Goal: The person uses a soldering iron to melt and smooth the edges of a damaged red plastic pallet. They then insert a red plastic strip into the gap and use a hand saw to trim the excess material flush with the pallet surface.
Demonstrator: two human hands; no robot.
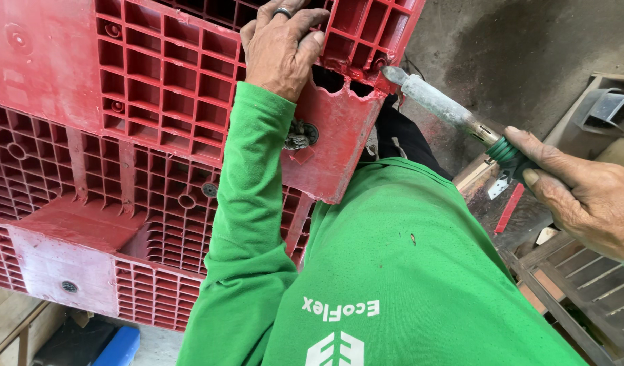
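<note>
**Heated iron at a cracked red pallet**

Nearest the camera is the person's green long-sleeved shirt, soft knit with white print. The right hand is clenched around the green ribbed handle of a soldering iron, whose grey, crusted metal shaft runs up-left. Its blunt tip touches the broken corner of a red plastic pallet, hard, scuffed and ribbed in a grid of small square cells. Jagged notches show along that edge, just left of the tip. The left hand, a dark ring on one finger, grips the pallet's upper edge above the notches. Beyond lies grey concrete floor.
</note>
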